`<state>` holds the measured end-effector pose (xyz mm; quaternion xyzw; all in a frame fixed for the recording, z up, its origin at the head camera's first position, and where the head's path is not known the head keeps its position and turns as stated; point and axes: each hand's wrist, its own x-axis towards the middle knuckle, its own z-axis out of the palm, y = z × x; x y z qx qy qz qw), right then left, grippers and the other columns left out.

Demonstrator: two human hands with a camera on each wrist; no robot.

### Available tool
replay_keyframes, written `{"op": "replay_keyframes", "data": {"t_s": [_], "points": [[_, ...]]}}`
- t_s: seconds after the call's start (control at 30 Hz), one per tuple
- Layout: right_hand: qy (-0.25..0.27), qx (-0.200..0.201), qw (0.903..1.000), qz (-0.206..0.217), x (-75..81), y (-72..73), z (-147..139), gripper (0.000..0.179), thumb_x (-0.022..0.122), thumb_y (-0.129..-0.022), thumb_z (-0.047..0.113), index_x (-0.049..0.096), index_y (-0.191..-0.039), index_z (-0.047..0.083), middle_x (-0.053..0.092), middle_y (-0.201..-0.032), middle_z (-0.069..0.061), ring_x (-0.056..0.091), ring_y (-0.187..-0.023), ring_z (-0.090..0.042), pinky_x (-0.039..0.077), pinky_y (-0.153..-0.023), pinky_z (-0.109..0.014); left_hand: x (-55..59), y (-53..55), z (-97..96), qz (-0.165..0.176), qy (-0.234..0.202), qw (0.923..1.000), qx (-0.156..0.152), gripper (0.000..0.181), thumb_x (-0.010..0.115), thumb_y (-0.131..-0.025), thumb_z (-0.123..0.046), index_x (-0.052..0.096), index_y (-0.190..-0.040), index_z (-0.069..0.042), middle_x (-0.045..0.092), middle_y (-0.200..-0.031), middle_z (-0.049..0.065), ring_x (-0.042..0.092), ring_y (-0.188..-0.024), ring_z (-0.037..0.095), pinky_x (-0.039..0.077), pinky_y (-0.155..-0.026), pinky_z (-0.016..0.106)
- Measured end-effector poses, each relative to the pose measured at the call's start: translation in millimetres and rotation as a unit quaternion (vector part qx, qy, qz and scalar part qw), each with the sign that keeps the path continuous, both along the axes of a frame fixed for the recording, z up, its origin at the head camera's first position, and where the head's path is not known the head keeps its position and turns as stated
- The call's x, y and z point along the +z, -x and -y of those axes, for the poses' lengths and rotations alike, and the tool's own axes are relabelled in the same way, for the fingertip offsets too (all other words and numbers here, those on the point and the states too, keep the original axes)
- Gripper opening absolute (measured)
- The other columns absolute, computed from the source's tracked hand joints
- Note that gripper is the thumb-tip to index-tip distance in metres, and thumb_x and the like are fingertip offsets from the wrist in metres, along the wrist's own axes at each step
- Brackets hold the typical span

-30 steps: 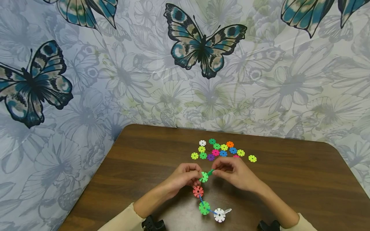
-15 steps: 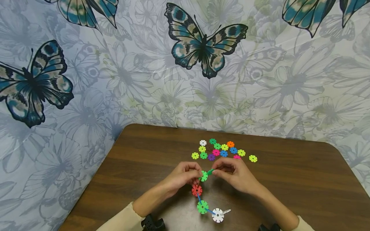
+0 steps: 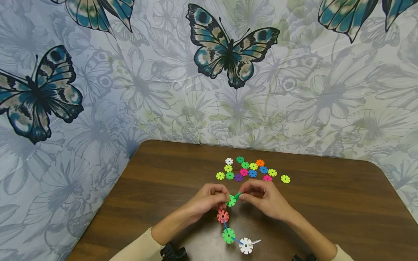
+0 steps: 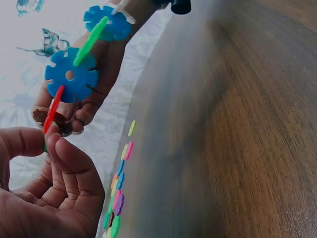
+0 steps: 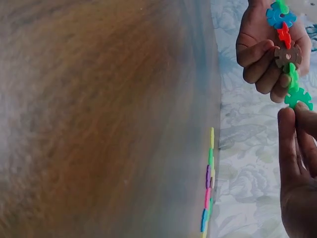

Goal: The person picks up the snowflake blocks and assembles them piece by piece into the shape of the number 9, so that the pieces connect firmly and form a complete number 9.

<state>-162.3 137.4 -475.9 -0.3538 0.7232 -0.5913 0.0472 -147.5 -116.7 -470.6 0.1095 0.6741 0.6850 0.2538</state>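
Observation:
A chain of notched plastic discs hangs between my hands in the head view. My left hand (image 3: 209,198) pinches its upper part at a light green disc (image 3: 232,201). My right hand (image 3: 266,198) pinches a darker green disc (image 3: 238,195) that meets the light green one edge-on. Below dangle a red disc (image 3: 223,216), another green disc (image 3: 229,235) and a white disc (image 3: 246,245), linked by blue discs seen edge-on. A brown disc (image 5: 288,56) shows beside the left fingers in the right wrist view. Fingertips cover part of both upper green discs.
Loose discs lie flat on the brown wooden table (image 3: 156,174) beyond my hands, among them an orange disc (image 3: 259,163), a purple disc (image 3: 238,177) and a yellow disc (image 3: 285,179) at the right end. A butterfly-patterned wall covering (image 3: 147,90) rises behind the table's far edge.
Both hands keep their grip and barely move. The hanging end of the chain has swung slightly left, and the pink loose disc near the right hand shows more fully.

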Motion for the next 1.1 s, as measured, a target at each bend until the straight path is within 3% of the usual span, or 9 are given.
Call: {"op": "replay_keyframes", "data": {"t_s": [0.2, 0.33, 0.6, 0.73, 0.9, 1.1], "points": [[-0.027, -0.05, 0.9957, -0.074, 2.7, -6.8, 4, 0.018, 0.08, -0.092, 0.003, 0.077, -0.099, 0.019, 0.076, -0.088, 0.001, 0.073, -0.078, -0.014, 0.064, -0.075, -0.031, 3.7, -0.5, -0.9, -0.024, 0.004, 0.9997, -0.005, 0.017, 0.068, -0.097, -0.008, 0.066, -0.096, 0.009, 0.065, -0.073, -0.002, 0.058, -0.066, 0.008, 0.053, -0.065, 0.02], [-0.017, -0.05, 0.9964, -0.066, -0.4, -7.5, 4, 0.018, 0.079, -0.092, 0.001, 0.077, -0.098, 0.017, 0.076, -0.087, -0.002, 0.072, -0.076, -0.014, 0.064, -0.072, -0.03, 1.9, -0.9, -2.1, -0.019, 0.003, 0.9997, -0.017, 0.019, 0.068, -0.098, -0.006, 0.065, -0.099, 0.013, 0.066, -0.073, -0.001, 0.059, -0.065, 0.008, 0.054, -0.064, 0.02], [0.032, -0.02, 0.9991, 0.017, -8.8, -6.7, 3, 0.014, 0.078, -0.093, 0.0, 0.076, -0.102, 0.011, 0.077, -0.091, -0.009, 0.077, -0.079, -0.028, 0.065, -0.069, -0.037, 3.8, -2.2, -2.1, -0.021, -0.005, 0.9994, -0.027, 0.019, 0.067, -0.099, -0.005, 0.066, -0.102, 0.014, 0.065, -0.074, -0.001, 0.057, -0.066, 0.009, 0.052, -0.064, 0.021], [0.032, -0.014, 0.9994, 0.0, -9.0, -5.9, 4, 0.014, 0.077, -0.093, 0.0, 0.076, -0.102, 0.01, 0.077, -0.09, -0.014, 0.076, -0.078, -0.03, 0.064, -0.069, -0.034, 4.1, -2.0, -1.7, -0.023, -0.001, 0.9993, -0.03, 0.019, 0.067, -0.1, -0.007, 0.067, -0.102, 0.012, 0.065, -0.075, -0.001, 0.057, -0.066, 0.009, 0.052, -0.064, 0.021], [0.016, 0.001, 0.9999, -0.003, -5.3, -3.3, 2, 0.013, 0.076, -0.095, 0.003, 0.075, -0.105, 0.012, 0.077, -0.094, -0.011, 0.076, -0.081, -0.031, 0.064, -0.072, -0.033, 1.6, -2.3, -0.5, -0.01, -0.005, 0.9995, -0.03, 0.019, 0.067, -0.101, -0.009, 0.066, -0.102, 0.01, 0.065, -0.075, 0.0, 0.058, -0.066, 0.009, 0.053, -0.065, 0.021], [-0.055, -0.005, 0.9983, -0.015, -3.4, 9.5, -9, 0.017, 0.076, -0.098, 0.013, 0.073, -0.114, 0.014, 0.076, -0.106, -0.002, 0.076, -0.09, -0.02, 0.064, -0.079, -0.034, 2.5, -1.0, -0.6, -0.007, -0.006, 0.9998, -0.017, 0.019, 0.068, -0.1, -0.012, 0.068, -0.101, 0.008, 0.069, -0.076, 0.0, 0.061, -0.067, 0.009, 0.055, -0.066, 0.021]]}}
